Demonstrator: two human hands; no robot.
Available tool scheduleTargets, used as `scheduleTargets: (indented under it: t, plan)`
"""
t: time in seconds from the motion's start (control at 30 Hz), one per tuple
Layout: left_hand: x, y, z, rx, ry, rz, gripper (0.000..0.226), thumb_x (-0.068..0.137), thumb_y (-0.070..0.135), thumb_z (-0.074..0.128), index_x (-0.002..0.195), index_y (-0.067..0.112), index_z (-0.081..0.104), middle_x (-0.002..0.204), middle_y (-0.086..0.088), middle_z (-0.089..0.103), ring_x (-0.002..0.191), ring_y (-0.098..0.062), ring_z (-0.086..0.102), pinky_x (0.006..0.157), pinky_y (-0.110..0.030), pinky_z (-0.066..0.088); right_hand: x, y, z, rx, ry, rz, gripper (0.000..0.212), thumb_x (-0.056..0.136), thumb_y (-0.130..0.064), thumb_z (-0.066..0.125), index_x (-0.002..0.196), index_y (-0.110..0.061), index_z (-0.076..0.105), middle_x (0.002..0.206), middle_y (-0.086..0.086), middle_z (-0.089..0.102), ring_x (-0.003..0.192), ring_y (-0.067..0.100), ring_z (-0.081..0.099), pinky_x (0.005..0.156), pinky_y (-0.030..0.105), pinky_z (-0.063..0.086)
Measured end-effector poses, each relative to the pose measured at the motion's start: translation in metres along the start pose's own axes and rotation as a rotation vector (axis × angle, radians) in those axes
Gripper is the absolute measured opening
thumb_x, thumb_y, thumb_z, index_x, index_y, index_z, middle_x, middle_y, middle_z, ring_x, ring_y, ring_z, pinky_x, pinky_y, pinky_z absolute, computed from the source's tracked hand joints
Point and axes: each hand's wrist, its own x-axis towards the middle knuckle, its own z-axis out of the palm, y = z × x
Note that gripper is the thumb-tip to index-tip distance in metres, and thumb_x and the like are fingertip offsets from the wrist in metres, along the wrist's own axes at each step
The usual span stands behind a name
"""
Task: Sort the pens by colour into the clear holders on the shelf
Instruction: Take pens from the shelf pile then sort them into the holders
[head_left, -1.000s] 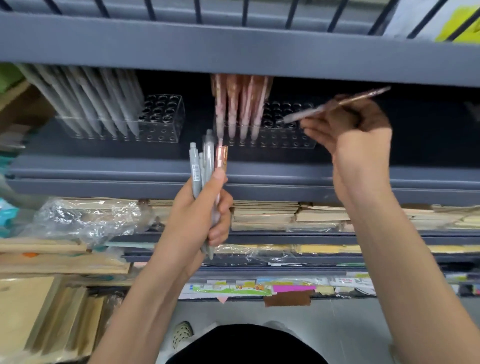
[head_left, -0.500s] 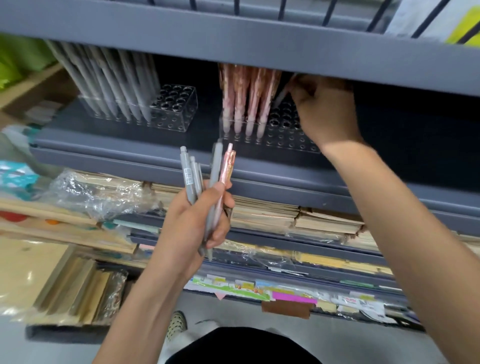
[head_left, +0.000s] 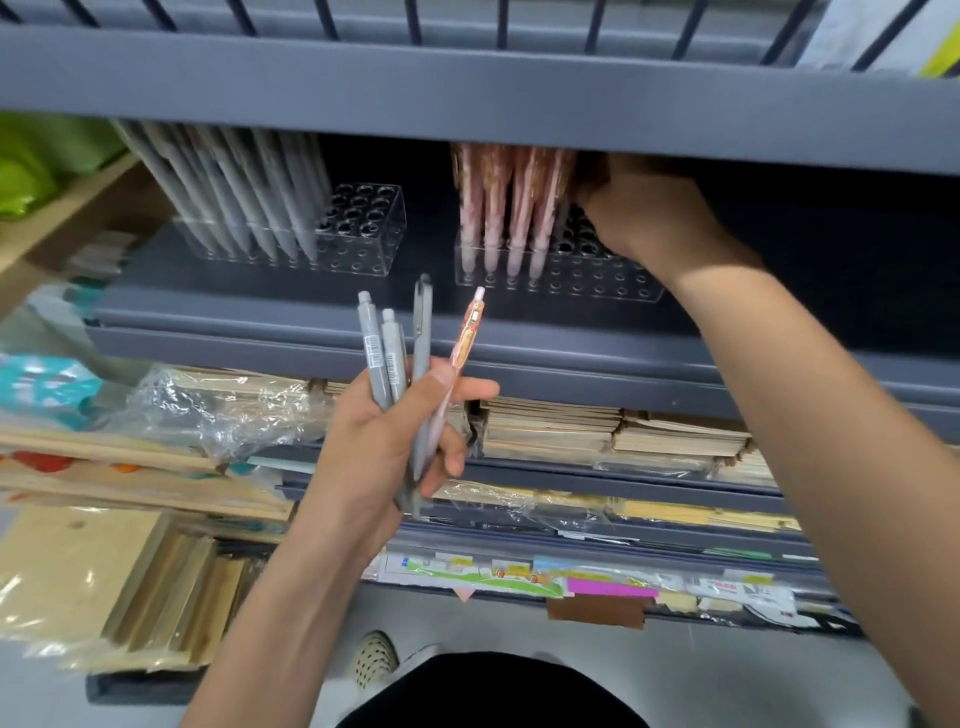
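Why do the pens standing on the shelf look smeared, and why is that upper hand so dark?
Head view: the standing grey pens and pink pens are streaked by motion blur; the held pens in the left hand look sharper; the right hand sits in the shadow of the upper shelf; plastic wrap catches glare.

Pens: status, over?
Left hand grips three grey pens, one pink pen. Right hand at right clear holder, grip hidden. Upper shelf edge crowds it.
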Motion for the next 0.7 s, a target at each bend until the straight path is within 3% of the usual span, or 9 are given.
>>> scheduleTargets:
  t: [0.13, 0.23, 0.3, 0.37, 0.43, 0.53, 0.63, 0.7]
  plan:
    - [0.004, 0.005, -0.008, 0.003, -0.047, 0.001, 0.02, 0.09, 0.026, 0.06, 0.095, 0.007, 0.056, 0.102, -0.017, 0.076, 0.038, -0.016, 0.054, 0.033, -0.017, 0.037, -0.007, -0.004, 0.001, 0.061, 0.013, 0.014, 0.027, 0.099, -0.035, 0.048, 0.117, -0.016, 0.057, 0.093, 0.006, 0.058, 0.073, 0.025, 0.059, 0.055, 0.031, 0.035]
    - [0.007, 0.009, -0.014, 0.022, -0.08, -0.001, 0.02, 0.091, 0.027, 0.061, 0.094, 0.008, 0.056, 0.104, -0.017, 0.075, 0.041, -0.017, 0.057, 0.033, -0.019, 0.039, -0.02, 0.002, -0.001, 0.148, 0.187, 0.022, 0.016, 0.095, -0.029, 0.055, 0.092, -0.02, 0.067, 0.092, 0.001, 0.067, 0.096, 0.024, 0.064, 0.074, 0.025, 0.041]
    - [0.01, 0.01, -0.016, 0.028, -0.106, -0.01, 0.023, 0.092, 0.028, 0.061, 0.096, 0.006, 0.055, 0.104, -0.017, 0.075, 0.042, -0.019, 0.06, 0.034, -0.02, 0.041, -0.04, 0.001, -0.001, 0.323, 0.296, 0.027, 0.015, 0.09, -0.024, 0.058, 0.083, -0.027, 0.071, 0.085, -0.007, 0.071, 0.093, 0.017, 0.066, 0.083, 0.024, 0.047]
    - [0.014, 0.011, -0.017, 0.044, -0.138, -0.022, 0.027, 0.092, 0.028, 0.06, 0.1, 0.003, 0.054, 0.104, -0.017, 0.075, 0.043, -0.02, 0.061, 0.035, -0.02, 0.041, -0.066, -0.006, 0.002, 0.624, 0.189, 0.002, 0.017, 0.087, -0.025, 0.063, 0.072, -0.026, 0.071, 0.07, -0.009, 0.071, 0.064, 0.007, 0.063, 0.062, 0.02, 0.05]
    - [0.016, 0.011, -0.015, 0.065, -0.177, -0.03, 0.025, 0.093, 0.027, 0.06, 0.101, 0.004, 0.055, 0.103, -0.016, 0.076, 0.044, -0.021, 0.062, 0.035, -0.021, 0.041, -0.09, -0.013, 0.008, 0.687, 0.005, -0.038, 0.015, 0.085, -0.037, 0.067, 0.076, -0.028, 0.074, 0.068, -0.01, 0.071, 0.054, 0.001, 0.056, 0.052, 0.016, 0.044]
    - [0.018, 0.012, -0.012, 0.087, -0.229, -0.022, 0.015, 0.094, 0.027, 0.061, 0.094, 0.012, 0.06, 0.101, -0.015, 0.076, 0.039, -0.018, 0.056, 0.033, -0.019, 0.038, -0.109, -0.019, 0.016, 0.636, -0.094, -0.104, 0.012, 0.084, -0.043, 0.071, 0.082, -0.033, 0.078, 0.077, -0.009, 0.074, 0.069, 0.011, 0.065, 0.061, 0.027, 0.049]
    - [0.021, 0.013, -0.01, 0.095, -0.256, -0.024, 0.018, 0.093, 0.027, 0.06, 0.096, 0.009, 0.059, 0.101, -0.015, 0.076, 0.039, -0.018, 0.057, 0.033, -0.019, 0.038, -0.113, -0.021, 0.019, 0.768, -0.104, -0.083, 0.004, 0.081, -0.029, 0.077, 0.084, -0.027, 0.078, 0.087, -0.004, 0.076, 0.086, 0.028, 0.068, 0.077, 0.039, 0.056]
    - [0.024, 0.015, -0.009, 0.116, -0.268, -0.033, 0.026, 0.095, 0.028, 0.057, 0.105, 0.004, 0.057, 0.102, -0.014, 0.076, 0.045, -0.022, 0.063, 0.034, -0.022, 0.042, -0.115, -0.019, 0.021, 0.836, -0.103, -0.042, 0.004, 0.081, -0.022, 0.077, 0.086, -0.023, 0.077, 0.09, -0.005, 0.076, 0.086, 0.022, 0.07, 0.078, 0.034, 0.058]
